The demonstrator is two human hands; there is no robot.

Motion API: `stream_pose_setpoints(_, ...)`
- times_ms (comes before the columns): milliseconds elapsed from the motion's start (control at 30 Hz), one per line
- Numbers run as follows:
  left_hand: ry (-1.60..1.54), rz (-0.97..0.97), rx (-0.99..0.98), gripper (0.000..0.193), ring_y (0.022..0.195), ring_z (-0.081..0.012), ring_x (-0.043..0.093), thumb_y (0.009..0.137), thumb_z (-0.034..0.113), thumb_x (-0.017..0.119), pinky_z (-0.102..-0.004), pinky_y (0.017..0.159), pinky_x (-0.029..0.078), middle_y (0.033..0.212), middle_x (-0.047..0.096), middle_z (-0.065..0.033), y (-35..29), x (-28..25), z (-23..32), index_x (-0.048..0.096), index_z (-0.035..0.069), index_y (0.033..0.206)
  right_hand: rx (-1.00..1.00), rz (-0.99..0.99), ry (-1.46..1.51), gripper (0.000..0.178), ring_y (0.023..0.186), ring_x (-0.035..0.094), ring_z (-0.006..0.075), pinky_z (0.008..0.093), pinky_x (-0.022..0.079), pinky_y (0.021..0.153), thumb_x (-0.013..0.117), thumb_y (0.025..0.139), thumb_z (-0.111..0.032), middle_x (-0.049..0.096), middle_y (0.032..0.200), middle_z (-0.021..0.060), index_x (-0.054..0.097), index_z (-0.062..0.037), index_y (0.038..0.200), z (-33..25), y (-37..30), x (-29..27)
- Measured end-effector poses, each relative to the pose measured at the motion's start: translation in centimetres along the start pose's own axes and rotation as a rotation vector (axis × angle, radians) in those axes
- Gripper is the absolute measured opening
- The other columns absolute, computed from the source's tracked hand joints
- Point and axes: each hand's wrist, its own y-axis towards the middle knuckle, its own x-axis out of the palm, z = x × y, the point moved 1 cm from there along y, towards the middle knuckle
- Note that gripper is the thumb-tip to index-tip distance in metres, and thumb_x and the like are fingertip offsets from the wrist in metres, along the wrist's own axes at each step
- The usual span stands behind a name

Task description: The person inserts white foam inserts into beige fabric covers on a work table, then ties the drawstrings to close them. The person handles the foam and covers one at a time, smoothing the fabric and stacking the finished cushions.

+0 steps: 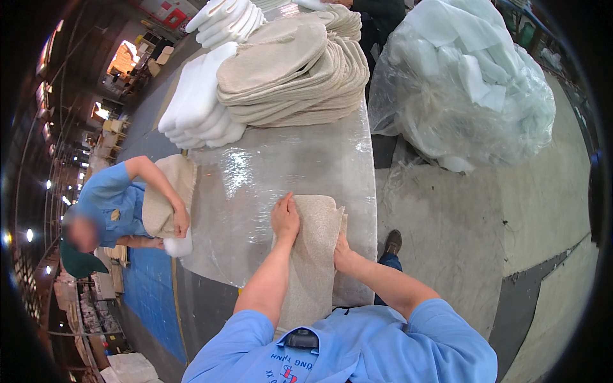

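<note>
A long beige woven fabric cover [311, 239] lies lengthwise in front of me, its near end against my shirt. My left hand [286, 220] is closed along its left edge near the far end. At its right edge my right hand [342, 253] grips the fabric, where a loose layer folds outward; some of those fingers are hidden behind the cloth. Under the cover is a table [255, 172] wrapped in shiny clear plastic film.
Farther along the table stand a tall stack of beige covers [287, 76] and folded white padding [201, 99]. On the left a co-worker [112, 204] handles a beige cover [169, 198] and white padding [179, 246]. A big clear bag of white padding [466, 89] sits on the right.
</note>
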Motion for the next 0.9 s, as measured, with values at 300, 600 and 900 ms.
stream_pose_setpoints(300,0.042,0.034,0.002,0.038,0.127,-0.0373,0.059,0.11,0.035,0.05,-0.048,0.11,0.046,0.14,0.067,-0.0096,0.1,0.4,0.2,0.069,0.022,0.14,-0.046,0.029,-0.16,0.06,0.157,0.035,0.0284,0.0465,0.022,0.131,0.053,0.103,-0.036,0.043,0.167,0.0101,0.049,-0.0151,0.159,0.0,0.2,-0.1)
stream_pose_setpoints(600,0.044,0.028,-0.032,0.037,0.127,-0.0374,0.059,0.11,0.037,0.049,-0.0494,0.111,0.046,0.141,0.066,-0.0085,0.2,0.6,-0.2,0.071,0.026,0.137,-0.203,0.174,-0.044,0.067,0.159,0.027,0.0359,0.0642,0.009,0.13,0.063,0.095,-0.033,0.041,0.166,0.0178,0.051,-0.0111,0.156,1.5,-3.0,-1.6)
stream_pose_setpoints(900,0.043,0.04,-0.032,0.036,0.125,-0.0374,0.06,0.109,0.034,0.049,-0.0489,0.109,0.046,0.137,0.068,-0.0085,-0.3,0.7,-0.3,0.071,0.026,0.137,-0.089,0.193,0.168,0.051,0.159,0.026,0.0383,0.0699,0.01,0.128,0.069,0.094,-0.024,0.04,0.161,0.0203,0.064,0.0064,0.135,2.5,-7.2,-3.1)
